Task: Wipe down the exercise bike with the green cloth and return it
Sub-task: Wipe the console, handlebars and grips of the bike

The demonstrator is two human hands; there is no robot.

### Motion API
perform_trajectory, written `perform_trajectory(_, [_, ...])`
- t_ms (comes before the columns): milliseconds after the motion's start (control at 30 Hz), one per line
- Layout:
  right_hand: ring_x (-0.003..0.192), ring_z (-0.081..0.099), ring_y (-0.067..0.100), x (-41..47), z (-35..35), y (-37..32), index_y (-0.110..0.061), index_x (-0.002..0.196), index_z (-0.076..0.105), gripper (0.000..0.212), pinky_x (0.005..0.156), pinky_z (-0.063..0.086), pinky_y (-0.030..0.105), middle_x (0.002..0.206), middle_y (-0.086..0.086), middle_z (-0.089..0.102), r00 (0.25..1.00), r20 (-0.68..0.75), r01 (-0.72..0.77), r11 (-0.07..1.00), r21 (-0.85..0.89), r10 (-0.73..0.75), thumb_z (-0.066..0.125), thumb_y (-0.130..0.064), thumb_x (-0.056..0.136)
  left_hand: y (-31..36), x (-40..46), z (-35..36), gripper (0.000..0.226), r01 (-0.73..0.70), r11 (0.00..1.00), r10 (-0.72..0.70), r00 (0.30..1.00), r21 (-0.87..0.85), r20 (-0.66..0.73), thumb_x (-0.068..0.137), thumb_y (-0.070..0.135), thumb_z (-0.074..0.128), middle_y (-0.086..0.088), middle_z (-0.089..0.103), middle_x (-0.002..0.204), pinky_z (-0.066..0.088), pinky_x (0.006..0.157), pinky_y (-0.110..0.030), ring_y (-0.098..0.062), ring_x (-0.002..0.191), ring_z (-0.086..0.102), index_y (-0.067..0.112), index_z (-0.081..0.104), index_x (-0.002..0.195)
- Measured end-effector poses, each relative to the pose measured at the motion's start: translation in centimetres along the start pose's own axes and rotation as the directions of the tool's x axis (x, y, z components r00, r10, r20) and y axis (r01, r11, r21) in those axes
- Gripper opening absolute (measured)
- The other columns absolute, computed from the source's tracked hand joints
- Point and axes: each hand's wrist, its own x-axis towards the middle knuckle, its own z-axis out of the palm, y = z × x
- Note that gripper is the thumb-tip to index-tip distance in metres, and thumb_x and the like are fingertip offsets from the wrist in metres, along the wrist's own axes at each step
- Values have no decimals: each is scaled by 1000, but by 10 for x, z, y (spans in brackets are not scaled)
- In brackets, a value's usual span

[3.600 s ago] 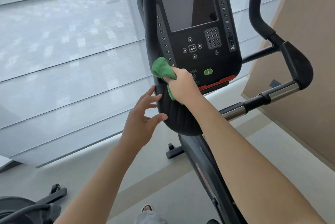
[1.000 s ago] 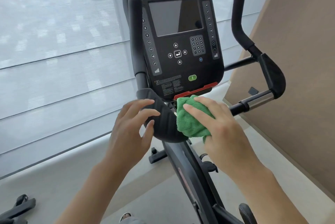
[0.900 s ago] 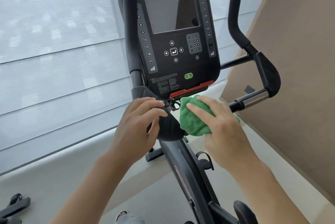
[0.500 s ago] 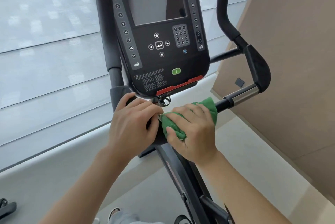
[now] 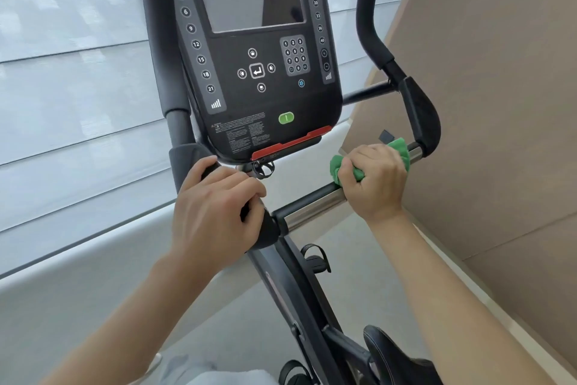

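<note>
The black exercise bike's console [image 5: 259, 50] fills the upper middle of the head view. My right hand [image 5: 374, 178] grips the green cloth [image 5: 401, 150], wrapped around the chrome right handlebar bar [image 5: 315, 208]; cloth shows on both sides of my fist. My left hand [image 5: 215, 210] holds the black padded centre grip [image 5: 268, 228] below the console, fingers curled over it. The right handlebar horn [image 5: 371, 13] rises beyond the cloth.
A beige wall panel [image 5: 499, 103] stands close on the right. Window blinds [image 5: 78, 88] and a pale ledge [image 5: 78, 266] run along the left. The bike's frame [image 5: 299, 300], a pedal [image 5: 315, 260] and the saddle tip [image 5: 393, 356] lie below my arms.
My right hand has slid the cloth from the centre grip out to the right along the chrome bar. My left hand has closed over the centre grip. The view has come nearer.
</note>
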Motion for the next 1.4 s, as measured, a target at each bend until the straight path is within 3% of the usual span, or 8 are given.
perform_trajectory(200, [80, 54, 18, -15, -7, -59, -18, 74, 70, 34, 92, 44, 44, 77, -7, 66, 978, 72, -193, 980, -55, 196, 51, -33, 99, -2, 1, -3, 18, -1, 1000, 1, 998, 1, 66, 91, 13, 58, 9, 72, 80, 43, 110, -48, -20, 82, 66, 21, 71, 81])
perform_trajectory(367, [113, 55, 23, -39, -19, -130, -23, 96, 74, 35, 99, 39, 48, 109, -6, 70, 930, 151, -314, 938, -149, 335, 44, -41, 102, -3, 4, -5, 16, -7, 1000, 8, 989, -2, 145, 95, 16, 55, 4, 73, 81, 41, 113, -46, -23, 84, 66, 20, 70, 95])
perform_trajectory(600, [126, 45, 18, -77, -46, -181, -30, 143, 62, 46, 96, 45, 37, 148, -7, 54, 899, 254, -341, 934, -107, 357, 47, -52, 106, -18, 26, -8, 22, -65, 991, 97, 948, -115, 304, 87, 8, 55, 8, 68, 67, 32, 86, -36, -23, 72, 62, 21, 69, 97])
perform_trajectory(700, [123, 49, 21, -75, -36, -176, -27, 139, 66, 45, 99, 45, 46, 142, -4, 59, 910, 205, -330, 929, -170, 361, 50, -52, 105, -12, 30, -9, 14, -124, 990, 137, 929, -59, 343, 88, 14, 51, 6, 61, 64, 29, 80, -39, -24, 67, 55, 21, 62, 82])
perform_trajectory(833, [141, 50, 29, -62, -10, -161, -16, 123, 76, 37, 124, 29, 52, 135, 2, 68, 954, 115, -268, 960, -77, 276, 50, -36, 105, -10, 29, -5, 18, -137, 990, 138, 919, -29, 369, 91, 14, 41, 4, 53, 63, 28, 79, -39, -24, 62, 50, 19, 49, 76])
perform_trajectory(1000, [93, 68, 24, -33, -3, -100, -9, 88, 78, 36, 89, 51, 46, 93, 2, 76, 993, 56, -103, 995, -14, 103, 50, -27, 101, -10, 32, -6, 35, -151, 989, 134, 880, 1, 456, 92, 18, 28, 6, 68, 78, 33, 88, -40, -23, 74, 63, 22, 63, 91])
perform_trajectory(1100, [79, 63, 24, -7, -5, -41, -10, 78, 72, 38, 78, 50, 43, 81, 1, 72, 982, 90, -160, 985, -68, 166, 47, -27, 100, -7, 31, -3, 17, -186, 982, 147, 835, 20, 531, 95, 19, 49, 8, 64, 74, 35, 84, -38, -20, 70, 60, 27, 61, 85])
perform_trajectory(1400, [66, 55, 21, 52, -10, 98, -17, 64, 63, 38, 67, 46, 38, 66, -4, 64, 963, 190, -146, 964, -221, 189, 52, -29, 98, 8, 34, 16, 36, -173, 982, 120, 887, 81, 446, 97, 20, 40, 5, 39, 50, 37, 63, -42, -25, 45, 40, 18, 41, 61])
